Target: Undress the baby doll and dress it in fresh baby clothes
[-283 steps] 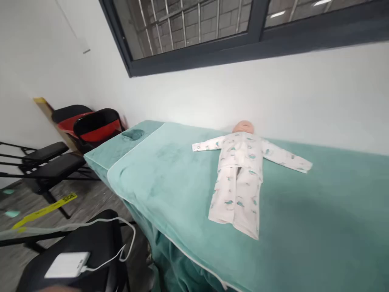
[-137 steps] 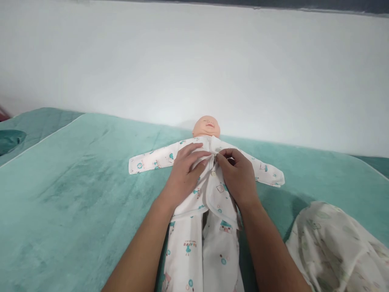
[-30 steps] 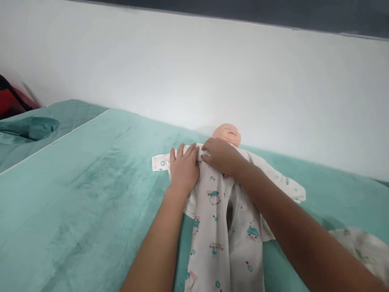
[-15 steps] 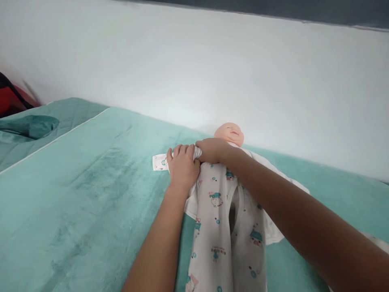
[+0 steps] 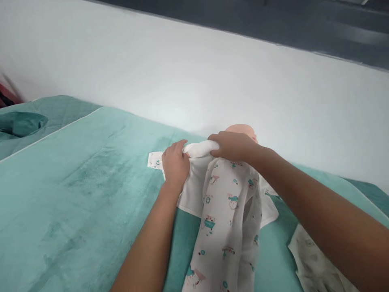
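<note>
A baby doll (image 5: 242, 129) lies on its back with its head toward the wall, mostly hidden by my right arm. Patterned white baby trousers (image 5: 225, 211) cover its front and legs. A white baby shirt (image 5: 194, 186) is spread beneath it, one printed cuff poking out at the left. My left hand (image 5: 176, 164) is closed around the shirt's sleeve (image 5: 201, 149) near that cuff. At the shoulder end, my right hand (image 5: 232, 146) pinches the same sleeve, which stretches white and bunched between both hands.
A teal bed cover (image 5: 91, 194) lies under everything. Behind it rises a white wall (image 5: 170, 73). Another pale printed cloth (image 5: 316, 259) lies at the lower right. At the far left are a teal bundle (image 5: 24, 123) and a red object (image 5: 9, 95).
My hands have moved apart, my right hand going right along the sleeve, so a white stretch of it now shows between them. The doll has tilted, its head turned right. The view has shifted.
</note>
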Motion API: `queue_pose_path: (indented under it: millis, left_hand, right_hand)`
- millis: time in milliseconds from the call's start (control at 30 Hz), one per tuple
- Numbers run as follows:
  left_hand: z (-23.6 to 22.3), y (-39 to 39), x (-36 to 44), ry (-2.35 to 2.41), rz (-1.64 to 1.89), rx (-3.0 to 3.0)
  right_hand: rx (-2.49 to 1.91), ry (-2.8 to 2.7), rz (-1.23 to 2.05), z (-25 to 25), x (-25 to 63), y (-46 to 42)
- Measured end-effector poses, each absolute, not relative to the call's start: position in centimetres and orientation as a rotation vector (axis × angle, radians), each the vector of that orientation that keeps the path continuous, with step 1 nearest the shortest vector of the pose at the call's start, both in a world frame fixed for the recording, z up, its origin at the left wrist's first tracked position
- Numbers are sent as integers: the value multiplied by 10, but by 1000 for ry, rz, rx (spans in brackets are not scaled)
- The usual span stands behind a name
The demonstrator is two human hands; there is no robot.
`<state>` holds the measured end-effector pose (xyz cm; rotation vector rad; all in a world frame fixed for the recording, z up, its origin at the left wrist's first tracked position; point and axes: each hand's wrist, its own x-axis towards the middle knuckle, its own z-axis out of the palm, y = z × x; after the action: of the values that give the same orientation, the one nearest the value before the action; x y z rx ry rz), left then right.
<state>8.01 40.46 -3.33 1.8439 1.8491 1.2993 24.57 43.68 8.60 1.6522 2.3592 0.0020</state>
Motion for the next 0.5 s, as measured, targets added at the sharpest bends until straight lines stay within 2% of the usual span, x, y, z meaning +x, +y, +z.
queue_pose_path:
  millis: [233,367,500]
  left_hand:
    - [-42,412,74,1680,1333,1474]
    - [-42,415,77,1677,1353,1533]
    - [-33,414,78,1232,1616,1236]
  right_hand:
    - [1740,2436,58,112,268,417]
    - [1789,2464,60,109,264,413]
    - [1784,2476,-36,87,249,422]
